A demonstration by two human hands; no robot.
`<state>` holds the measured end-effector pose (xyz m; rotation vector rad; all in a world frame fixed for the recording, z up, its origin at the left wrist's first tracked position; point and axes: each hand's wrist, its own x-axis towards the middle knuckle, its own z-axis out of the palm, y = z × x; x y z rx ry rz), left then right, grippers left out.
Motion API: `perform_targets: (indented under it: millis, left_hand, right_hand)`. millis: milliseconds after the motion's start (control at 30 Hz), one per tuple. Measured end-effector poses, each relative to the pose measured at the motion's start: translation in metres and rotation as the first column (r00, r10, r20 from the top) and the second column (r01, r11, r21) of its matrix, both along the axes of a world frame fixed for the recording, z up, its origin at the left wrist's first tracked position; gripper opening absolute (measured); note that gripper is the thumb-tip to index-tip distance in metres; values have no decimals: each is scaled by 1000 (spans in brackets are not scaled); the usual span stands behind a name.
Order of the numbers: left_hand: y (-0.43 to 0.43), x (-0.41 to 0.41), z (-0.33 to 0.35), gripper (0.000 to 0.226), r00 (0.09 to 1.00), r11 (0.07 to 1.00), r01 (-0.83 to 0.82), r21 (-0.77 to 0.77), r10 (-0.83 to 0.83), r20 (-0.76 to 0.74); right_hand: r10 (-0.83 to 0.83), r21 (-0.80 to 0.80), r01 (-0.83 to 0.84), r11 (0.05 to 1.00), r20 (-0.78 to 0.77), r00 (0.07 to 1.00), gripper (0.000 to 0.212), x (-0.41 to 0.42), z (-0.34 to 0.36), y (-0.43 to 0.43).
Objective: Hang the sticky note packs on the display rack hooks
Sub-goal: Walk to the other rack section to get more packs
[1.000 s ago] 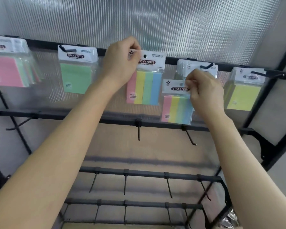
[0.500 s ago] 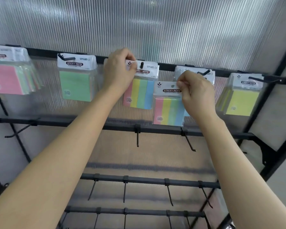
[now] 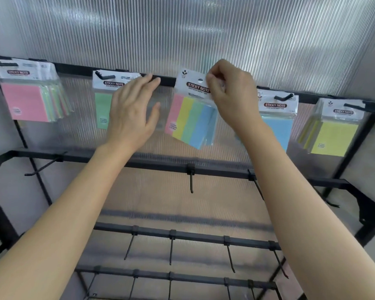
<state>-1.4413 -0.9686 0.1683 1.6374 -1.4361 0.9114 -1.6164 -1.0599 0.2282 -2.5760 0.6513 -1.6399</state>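
Currently the right hand [image 3: 230,94] pinches the top right of the header card on the striped pack [image 3: 191,120] (pink/yellow/green/blue), thumb and fingers curled on the card. The pack sits at top rail [image 3: 74,69] level, tilted, not square to the rail; can't tell if its hang hole is on a hook. Left hand [image 3: 132,113] holds nothing: fingers straight and spread, tips near the rail, just left of the striped pack and overlapping the green pack [image 3: 102,109], which hangs on its hook. Pink pack [image 3: 26,100] hangs far left. Blue pack [image 3: 277,126] and yellow pack [image 3: 336,135] hang right of the right hand. Lower bars [image 3: 214,171] carry hooks [image 3: 191,180] pointing out and down.
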Motion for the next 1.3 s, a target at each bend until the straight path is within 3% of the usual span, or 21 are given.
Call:
perform_targets:
  millis: [433, 600, 733, 900, 1067, 1300]
  left_hand:
    - [9, 2, -8, 52, 999, 998, -52, 47, 51, 12]
    - [10, 1, -10, 53, 998, 995, -53, 88, 54, -14]
    - [13, 1, -13, 54, 997, 992, -65, 104, 68, -25]
    - [16, -5, -26, 52, 996, 990, -60, 130, 68, -63]
    - [22, -17, -50, 50, 991, 979, -62, 192, 84, -107]
    - [45, -23, -96, 46, 980, 955, -75, 286, 124, -158]
  right_hand:
    - [-6, 122, 17, 992, -91, 996, 11, -3, 1, -9]
    - [-138, 136, 151, 979, -98, 985, 19, 12, -6, -22]
    - [-203, 46, 203, 978, -12, 979, 18, 19, -11, -27]
    - [-168, -34, 169, 985, 52, 984, 43, 15, -37, -13]
    - [-126, 31, 130, 991, -97, 987, 72, 9, -84, 8]
    - [-103, 93, 116, 989, -133, 986, 68, 5, -150, 32]
